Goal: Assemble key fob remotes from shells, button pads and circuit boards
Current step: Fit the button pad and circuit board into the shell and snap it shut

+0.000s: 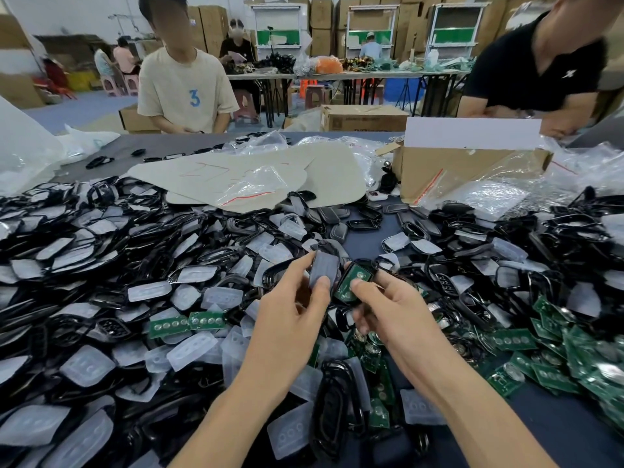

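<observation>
Two hands meet over the middle of the table, close together, not quite touching. Left hand point(290, 300) pinches a translucent button pad point(325, 267) between thumb and fingers, pad upright and tilted a bit. There's a dark edge behind its top; can't tell if that's a shell half it sits in. Right hand point(396, 310) grips a black shell point(363, 264) with a green circuit board point(356, 273) lying inside it, the thumb pressing on the board and the fingers curled underneath. Pad and shell are just beside each other; contact unclear.

Dark blue table point(373, 231) is mostly buried in loose parts:
- heap of black shell frames point(101, 244) on the left, mixed with clear button pads point(149, 290)
- two green boards point(187, 324) lying on the pile left of the left wrist
- big pile of circuit boards point(574, 359) at right, more under the right forearm
- more black shells point(506, 231) at far right

Behind the piles: beige paper sheets point(236, 170) with red scribbles, a zip bag point(260, 185) on top, an open cardboard box point(466, 170) with a white card point(472, 133) standing in it, and crumpled plastic bags point(580, 170) beside it.

Person in a beige T-shirt point(187, 86) stands at the far edge, person in a black shirt point(533, 69) at far right.
</observation>
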{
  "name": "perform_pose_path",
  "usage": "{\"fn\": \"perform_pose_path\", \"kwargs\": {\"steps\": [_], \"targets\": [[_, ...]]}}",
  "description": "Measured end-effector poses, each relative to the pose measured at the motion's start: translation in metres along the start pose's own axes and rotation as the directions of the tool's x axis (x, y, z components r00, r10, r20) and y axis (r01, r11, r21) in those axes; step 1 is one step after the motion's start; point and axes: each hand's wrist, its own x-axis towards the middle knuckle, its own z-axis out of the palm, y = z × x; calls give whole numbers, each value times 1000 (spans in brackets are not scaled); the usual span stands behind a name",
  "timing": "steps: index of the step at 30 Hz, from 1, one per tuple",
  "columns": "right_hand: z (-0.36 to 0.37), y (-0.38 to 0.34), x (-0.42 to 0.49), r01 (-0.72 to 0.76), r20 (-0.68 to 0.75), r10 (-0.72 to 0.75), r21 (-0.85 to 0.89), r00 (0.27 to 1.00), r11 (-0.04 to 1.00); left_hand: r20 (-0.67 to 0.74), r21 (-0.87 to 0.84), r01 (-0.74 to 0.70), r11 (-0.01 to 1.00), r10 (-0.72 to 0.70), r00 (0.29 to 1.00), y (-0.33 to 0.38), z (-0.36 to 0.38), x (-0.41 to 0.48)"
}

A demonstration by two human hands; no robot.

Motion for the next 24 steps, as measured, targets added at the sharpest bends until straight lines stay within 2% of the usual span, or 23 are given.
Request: {"fn": "perform_pose_path", "kwargs": {"steps": [5, 15, 24], "targets": [[4, -3, -4, 71, 18, -69, -128, 997, 989, -5, 73, -21, 997, 22, 1000, -1, 1, -1], [7, -7, -8, 118, 35, -114, -146, 993, 982, 4, 117, -60, 991, 60, 998, -6, 0, 0], [7, -9, -11, 151, 106, -139, -117, 985, 982, -1, 272, -142, 952, 148, 989, -1, -2, -2]]}}
